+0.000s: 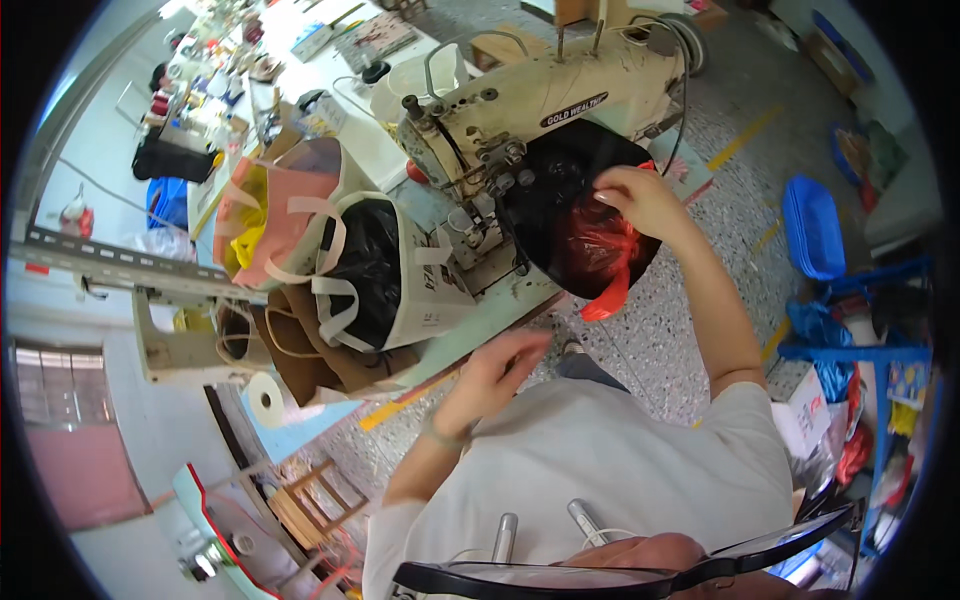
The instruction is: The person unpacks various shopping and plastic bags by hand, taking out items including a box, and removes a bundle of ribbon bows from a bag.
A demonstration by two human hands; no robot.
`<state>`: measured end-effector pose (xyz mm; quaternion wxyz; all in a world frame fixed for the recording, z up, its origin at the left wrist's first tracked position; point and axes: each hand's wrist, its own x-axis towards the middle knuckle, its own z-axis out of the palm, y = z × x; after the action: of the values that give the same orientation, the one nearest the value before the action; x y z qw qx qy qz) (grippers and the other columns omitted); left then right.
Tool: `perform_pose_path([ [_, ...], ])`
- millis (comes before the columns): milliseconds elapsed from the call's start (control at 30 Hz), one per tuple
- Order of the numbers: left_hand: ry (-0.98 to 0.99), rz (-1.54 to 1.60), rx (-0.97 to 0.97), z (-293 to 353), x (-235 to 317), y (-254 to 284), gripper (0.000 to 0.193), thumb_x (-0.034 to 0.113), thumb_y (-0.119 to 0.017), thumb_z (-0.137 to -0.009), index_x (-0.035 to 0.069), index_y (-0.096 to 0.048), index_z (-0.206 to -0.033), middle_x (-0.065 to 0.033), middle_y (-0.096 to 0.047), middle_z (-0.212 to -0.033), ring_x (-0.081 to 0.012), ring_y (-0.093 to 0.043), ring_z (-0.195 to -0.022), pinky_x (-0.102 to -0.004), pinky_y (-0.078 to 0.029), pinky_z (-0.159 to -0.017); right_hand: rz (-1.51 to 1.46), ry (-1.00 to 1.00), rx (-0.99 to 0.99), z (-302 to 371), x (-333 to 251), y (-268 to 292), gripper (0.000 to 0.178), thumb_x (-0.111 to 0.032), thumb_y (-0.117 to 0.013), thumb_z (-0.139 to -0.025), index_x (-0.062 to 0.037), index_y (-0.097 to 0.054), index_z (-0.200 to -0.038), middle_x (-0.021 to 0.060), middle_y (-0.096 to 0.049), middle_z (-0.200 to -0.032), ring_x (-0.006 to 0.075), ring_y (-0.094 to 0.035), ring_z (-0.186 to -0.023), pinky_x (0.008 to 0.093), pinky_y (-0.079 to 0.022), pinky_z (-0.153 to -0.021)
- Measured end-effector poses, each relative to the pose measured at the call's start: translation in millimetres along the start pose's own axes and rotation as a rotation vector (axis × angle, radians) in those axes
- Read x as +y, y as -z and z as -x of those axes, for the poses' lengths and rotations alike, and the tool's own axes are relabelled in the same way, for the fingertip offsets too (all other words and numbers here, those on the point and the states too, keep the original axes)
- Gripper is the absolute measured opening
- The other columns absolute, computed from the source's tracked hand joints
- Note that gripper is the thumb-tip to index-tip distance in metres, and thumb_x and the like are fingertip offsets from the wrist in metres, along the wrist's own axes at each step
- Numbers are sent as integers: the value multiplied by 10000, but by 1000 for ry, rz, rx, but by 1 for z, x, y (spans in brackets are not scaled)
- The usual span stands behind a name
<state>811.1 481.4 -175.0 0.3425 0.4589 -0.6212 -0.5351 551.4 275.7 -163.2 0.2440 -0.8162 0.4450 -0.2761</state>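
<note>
A black plastic bag (pixel 545 165) hangs open beside the sewing machine (pixel 530 100), with a crumpled red plastic bag (pixel 600 240) in its mouth and a red end hanging over the rim. My right hand (pixel 640 205) is over this mouth, fingers bent and closed at the upper part of the red bag; the exact grip is partly hidden. Lower down, in front of the table edge, my left hand (pixel 500 370) is slightly blurred, its fingers loosely stretched out, and no object shows in it. It is apart from both bags.
Left of the machine stand a white paper bag (pixel 435 280) lined with black plastic, a pink bag (pixel 290 215) and a brown paper bag (pixel 295 345). A paper roll (pixel 267 398) lies below them. Blue baskets (pixel 812 228) and a blue rack (pixel 860 353) stand at the right.
</note>
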Motion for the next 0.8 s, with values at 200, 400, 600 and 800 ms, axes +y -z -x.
perform_pose_path([
  [200,-361,-345,121,-163,-36,-51,156,67,-576,-821,5,-596,-963,-159,-614,-984,-347,-593,-979,-381,-482,-846,-33,243,-98,-63,63,-58,162,-90,-638,-805,-22,-599,-946,159,-646,-931,335,-624,-877,397,-494,-747],
  [400,149,-1268,249,-153,-39,-28,278,343,-623,-827,67,-611,-857,-106,-638,-836,-261,-640,-740,-369,-531,-566,372,-54,-310,-60,98,-43,249,-111,-676,-761,-53,-597,-990,163,-629,-1022,347,-611,-939,425,-490,-772],
  [600,-261,-1151,308,-172,8,-36,228,298,-642,-801,88,-626,-712,-90,-640,-822,-257,-602,-726,-355,-516,-646,242,218,-185,-77,79,-67,301,-133,-668,-771,-118,-607,-1065,77,-589,-1099,321,-615,-953,414,-504,-792],
  [800,-144,-1104,232,-223,-52,-16,198,228,-639,-812,43,-588,-862,-132,-634,-823,-306,-626,-783,-378,-518,-681,337,175,-323,-91,96,-68,218,-76,-626,-725,-96,-687,-933,81,-623,-1029,315,-611,-939,412,-506,-789],
])
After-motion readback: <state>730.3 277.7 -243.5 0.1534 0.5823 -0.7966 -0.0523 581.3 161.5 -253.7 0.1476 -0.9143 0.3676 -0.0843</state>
